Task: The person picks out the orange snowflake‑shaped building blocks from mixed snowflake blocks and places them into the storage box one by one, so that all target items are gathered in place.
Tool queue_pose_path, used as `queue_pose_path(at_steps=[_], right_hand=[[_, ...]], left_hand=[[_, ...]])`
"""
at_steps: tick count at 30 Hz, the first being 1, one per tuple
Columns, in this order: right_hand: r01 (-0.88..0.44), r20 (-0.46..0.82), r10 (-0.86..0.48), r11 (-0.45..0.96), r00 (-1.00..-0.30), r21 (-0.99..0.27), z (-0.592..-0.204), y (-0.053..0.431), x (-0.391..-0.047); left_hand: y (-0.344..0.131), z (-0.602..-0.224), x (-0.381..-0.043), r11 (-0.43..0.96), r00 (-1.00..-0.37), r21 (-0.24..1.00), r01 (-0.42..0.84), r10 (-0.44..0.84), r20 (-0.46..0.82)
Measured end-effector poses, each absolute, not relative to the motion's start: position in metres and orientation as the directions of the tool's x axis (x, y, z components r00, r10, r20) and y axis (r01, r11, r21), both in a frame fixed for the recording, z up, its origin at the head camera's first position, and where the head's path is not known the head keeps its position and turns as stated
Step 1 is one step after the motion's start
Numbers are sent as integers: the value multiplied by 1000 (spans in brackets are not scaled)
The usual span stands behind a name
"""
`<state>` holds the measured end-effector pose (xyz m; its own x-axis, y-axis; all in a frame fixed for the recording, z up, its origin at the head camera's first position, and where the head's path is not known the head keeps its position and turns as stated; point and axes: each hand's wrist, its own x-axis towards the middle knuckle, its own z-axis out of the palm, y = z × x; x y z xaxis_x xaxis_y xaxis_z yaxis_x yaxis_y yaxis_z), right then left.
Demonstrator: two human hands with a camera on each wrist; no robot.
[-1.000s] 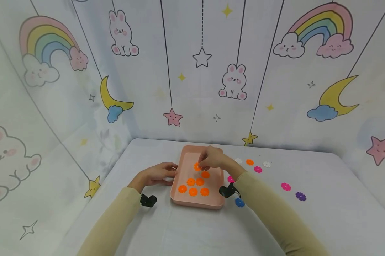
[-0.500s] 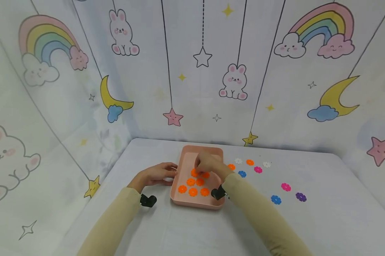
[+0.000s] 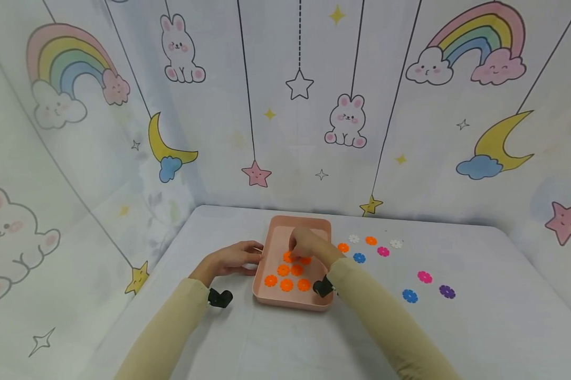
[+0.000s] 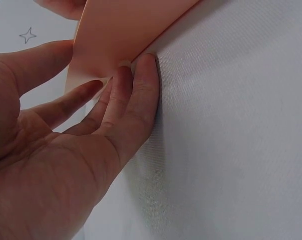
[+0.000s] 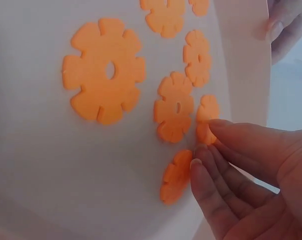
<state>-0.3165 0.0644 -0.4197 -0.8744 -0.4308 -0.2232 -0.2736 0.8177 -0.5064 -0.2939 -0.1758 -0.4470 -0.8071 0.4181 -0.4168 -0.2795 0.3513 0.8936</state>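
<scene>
Several flat orange interlocking discs (image 3: 286, 285) with notched rims lie in a shallow peach tray (image 3: 290, 305). My right hand (image 3: 309, 244) reaches over the tray from the right. Its thumb and fingertips pinch the edge of one orange disc (image 5: 207, 107), low against the tray floor beside the others. Another orange disc (image 5: 176, 176) is close to the index fingertip. At the tray's left side, my left hand (image 3: 233, 258) rests its outstretched fingers (image 4: 144, 90) against the outer wall, thumb touching near the rim.
Right of the tray, loose discs lie on the white cloth (image 3: 494, 327): orange (image 3: 371, 240), pink (image 3: 425, 277), blue (image 3: 410, 296), white (image 3: 396, 244) and purple (image 3: 447, 292). A patterned curtain (image 3: 295, 132) stands behind the table.
My right hand has moved a little left and nearer with its orange disc, then stayed almost still. Its sleeve no longer covers some discs at the right. The left hand has kept its place.
</scene>
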Motion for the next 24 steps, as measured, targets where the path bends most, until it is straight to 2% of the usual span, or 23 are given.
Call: queue_pose_path(at_steps=[13,18,24], right_hand=[[-272,-231,-429,822,-873,-500,-415,69,-314],[-353,-177,-487,797,-855,-490,-403,76,-306],[-427,-100,-562,721,-821,-545,-389,97,-291]], left_hand=[[-174,-445,-293,358,-804,893,-272,425,-416],[-175,-446,-294,363,-806,890,-276,417,-420],[-175,-448,-294,366,-810,887,-280,405,-423]])
